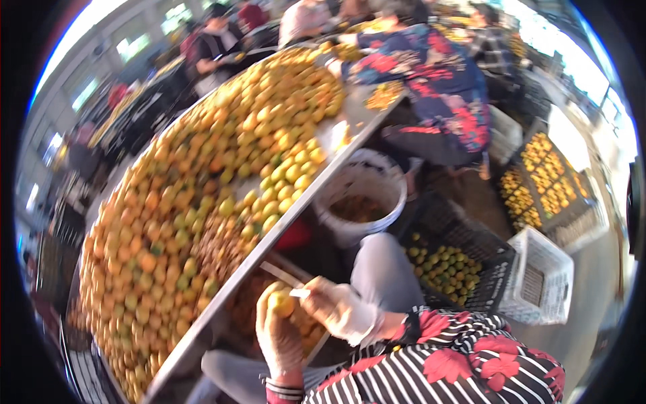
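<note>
My left hand, in a pale glove, is closed around a round yellow-orange fruit above my lap. Close beside it, my right hand, also in a pale glove, grips a small white tool. The tool's tip points at the fruit and looks close to touching it. Blur and the fingers hide what kind of tool it is. Under my hands, a container with brownish-orange pieces in it shows partly between my knees.
A metal-edged table left of me bears a heap of orange and green fruit. Beyond my knees stands a white bucket. At right are a black crate of green fruit and a white crate. A person works across the table.
</note>
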A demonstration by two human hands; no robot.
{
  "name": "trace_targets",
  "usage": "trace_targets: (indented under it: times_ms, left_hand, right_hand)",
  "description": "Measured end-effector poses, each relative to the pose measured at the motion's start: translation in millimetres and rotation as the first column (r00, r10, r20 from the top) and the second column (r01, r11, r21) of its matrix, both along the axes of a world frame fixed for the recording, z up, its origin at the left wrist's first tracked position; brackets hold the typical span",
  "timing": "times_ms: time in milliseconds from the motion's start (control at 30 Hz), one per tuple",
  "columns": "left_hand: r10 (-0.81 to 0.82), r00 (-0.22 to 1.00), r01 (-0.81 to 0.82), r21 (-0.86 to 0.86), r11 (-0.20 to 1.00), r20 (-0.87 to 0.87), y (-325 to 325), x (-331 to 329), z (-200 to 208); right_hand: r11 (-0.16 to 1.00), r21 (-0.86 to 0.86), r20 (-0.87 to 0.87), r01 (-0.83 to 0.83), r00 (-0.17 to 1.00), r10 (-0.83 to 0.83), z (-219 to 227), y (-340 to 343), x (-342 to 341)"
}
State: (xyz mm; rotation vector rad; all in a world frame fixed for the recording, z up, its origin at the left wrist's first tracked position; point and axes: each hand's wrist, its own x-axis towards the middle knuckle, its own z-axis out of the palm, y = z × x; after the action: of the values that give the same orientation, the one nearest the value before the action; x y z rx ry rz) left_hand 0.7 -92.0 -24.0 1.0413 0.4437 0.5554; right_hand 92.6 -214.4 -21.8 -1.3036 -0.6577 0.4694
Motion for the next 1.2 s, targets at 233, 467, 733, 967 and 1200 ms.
trace_targets:
  times_ms: [233, 467, 733, 967, 1200]
  left_hand:
    - [-0.066, 0.984, 0.103, -0.222, 0.97, 0.168, 0.9, -7.2, 3.6]
    - [-0.056, 0.997, 0.063, -0.153, 0.986, 0.049, -5.1, -8.3, 12.0]
    - [0.1, 0.995, -0.1, -0.012, 0.995, -0.006, -14.7, -8.0, 15.3]
    - [0.201, 0.975, -0.152, 0.37, 0.917, -0.097, -13.3, -15.0, 9.4]
    - [0.365, 0.931, -0.084, 0.979, 0.188, 0.01, -4.9, -13.8, -5.6]
  right_hand:
    - [0.99, -0.019, -0.082, -0.138, 0.987, 0.136, 1.6, -0.6, -4.2]
    - [0.98, -0.153, 0.167, -0.124, 0.975, 0.149, 5.1, -0.2, -2.4]
    - [0.971, -0.239, 0.334, -0.021, 0.937, 0.102, 11.3, 8.7, -9.4]
    - [0.985, -0.172, 0.379, 0.019, 0.924, 0.048, -4.4, 19.7, -15.8]
    - [0.983, -0.184, 0.207, -0.027, 0.976, 0.066, -21.5, 21.8, -20.7]
